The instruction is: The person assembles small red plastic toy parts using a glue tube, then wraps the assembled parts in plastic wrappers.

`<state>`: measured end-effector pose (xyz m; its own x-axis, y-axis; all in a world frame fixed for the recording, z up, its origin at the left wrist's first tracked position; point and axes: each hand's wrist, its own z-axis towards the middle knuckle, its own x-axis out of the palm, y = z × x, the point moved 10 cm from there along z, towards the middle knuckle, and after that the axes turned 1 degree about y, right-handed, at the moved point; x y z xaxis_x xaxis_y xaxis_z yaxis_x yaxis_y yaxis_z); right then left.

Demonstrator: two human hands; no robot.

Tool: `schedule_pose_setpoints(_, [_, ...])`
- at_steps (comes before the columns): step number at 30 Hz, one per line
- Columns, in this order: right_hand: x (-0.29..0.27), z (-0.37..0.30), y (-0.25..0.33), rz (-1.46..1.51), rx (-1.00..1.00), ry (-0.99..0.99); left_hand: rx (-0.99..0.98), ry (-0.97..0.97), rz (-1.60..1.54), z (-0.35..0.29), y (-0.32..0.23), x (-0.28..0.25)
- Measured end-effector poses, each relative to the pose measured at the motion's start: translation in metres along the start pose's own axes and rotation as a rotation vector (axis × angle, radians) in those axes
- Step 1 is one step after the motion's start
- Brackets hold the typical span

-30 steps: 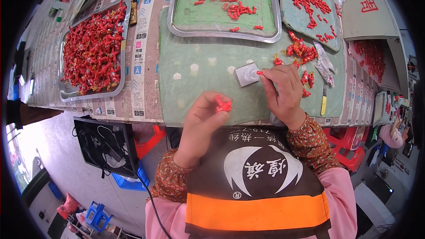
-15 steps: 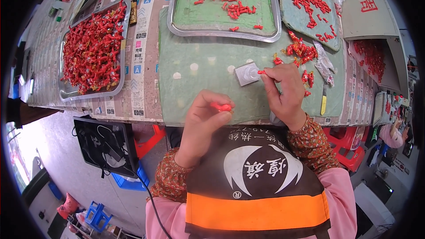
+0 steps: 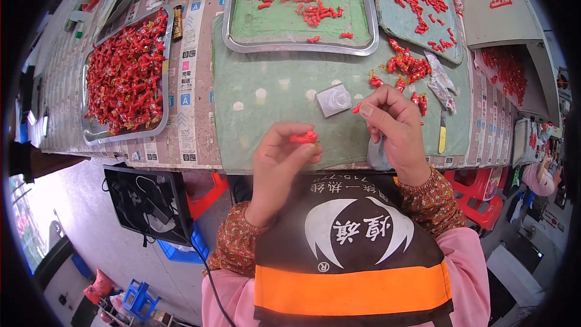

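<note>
Between the thumb and fingers of my left hand (image 3: 279, 160) is a small red figure piece (image 3: 304, 137), held above the front of the green mat. My right hand (image 3: 396, 130) pinches a smaller red part (image 3: 357, 108) at its fingertips. Just left of that part, a small round dish on a square whitish block (image 3: 334, 100) rests on the mat, apart from both hands. Several red pieces with yellow bits (image 3: 409, 65) lie loose beyond my right hand. Whether there is liquid in the dish, I cannot tell.
A metal tray (image 3: 167, 94) heaped with red figures stands at the left. Red parts lie in a green-lined tray (image 3: 302, 46) and on a greenish board (image 3: 393, 27). A white cloth (image 3: 440, 82), a yellow-handled knife (image 3: 442, 140) and an open box (image 3: 502, 15) are on the right.
My right hand has drawn back from the dish, toward me and slightly right, still pinching the small red part. My left hand stays nearly in place with its figure piece. The whole view has shifted slightly.
</note>
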<state>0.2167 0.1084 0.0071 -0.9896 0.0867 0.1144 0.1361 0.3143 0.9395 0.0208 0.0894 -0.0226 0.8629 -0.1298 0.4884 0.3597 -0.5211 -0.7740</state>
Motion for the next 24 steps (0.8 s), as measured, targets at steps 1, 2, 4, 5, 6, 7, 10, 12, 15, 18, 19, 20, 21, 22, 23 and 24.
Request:
schedule_pose_setpoints(1, [0.002,-0.002,0.001,0.003,0.0,-0.001,0.032,-0.008,0.011,0.0,0.0,-0.002])
schedule_pose_setpoints(2, [0.005,-0.004,0.004,-0.03,-0.021,0.014,0.028,-0.005,0.017,0.001,0.004,-0.002])
schedule_pose_setpoints(4, [0.009,-0.008,0.006,-0.057,-0.043,0.023,0.273,-0.023,0.119,0.0,-0.012,-0.001])
schedule_pose_setpoints(5, [0.016,-0.011,0.011,-0.101,-0.1,0.061,0.271,-0.019,0.125,0.001,-0.008,-0.001])
schedule_pose_setpoints(6, [0.023,-0.014,0.015,-0.145,-0.156,0.099,0.358,-0.027,0.174,-0.001,-0.014,-0.001])
schedule_pose_setpoints(7, [0.025,-0.018,0.017,-0.14,-0.158,0.094,0.445,-0.033,0.223,-0.004,-0.02,-0.002])
schedule_pose_setpoints(10, [0.04,-0.026,0.025,-0.238,-0.204,0.155,0.632,-0.031,0.491,-0.011,-0.029,-0.001])
schedule_pose_setpoints(12, [0.05,-0.032,0.04,-0.357,-0.387,0.184,0.69,-0.023,0.552,-0.014,-0.03,0.002])
schedule_pose_setpoints(15, [0.055,-0.037,0.048,-0.499,-0.521,0.181,0.798,0.035,0.665,-0.021,-0.033,0.008])
schedule_pose_setpoints(18, [0.055,-0.039,0.054,-0.483,-0.59,0.102,0.866,0.081,0.752,-0.028,-0.032,0.015])
schedule_pose_setpoints(19, [0.055,-0.04,0.054,-0.481,-0.59,0.101,0.885,0.076,0.784,-0.03,-0.032,0.017])
schedule_pose_setpoints(20, [0.056,-0.041,0.054,-0.497,-0.594,0.113,0.885,0.08,0.784,-0.03,-0.03,0.017])
schedule_pose_setpoints(21, [0.057,-0.042,0.053,-0.512,-0.599,0.124,0.911,0.068,0.777,-0.031,-0.031,0.017])
schedule_pose_setpoints(22, [0.057,-0.043,0.053,-0.513,-0.599,0.12,0.938,0.057,0.77,-0.033,-0.031,0.016])
schedule_pose_setpoints(23, [0.058,-0.044,0.053,-0.51,-0.601,0.121,0.938,0.059,0.771,-0.033,-0.029,0.016])
schedule_pose_setpoints(24, [0.059,-0.045,0.053,-0.508,-0.604,0.121,0.97,0.053,0.765,-0.034,-0.028,0.015])
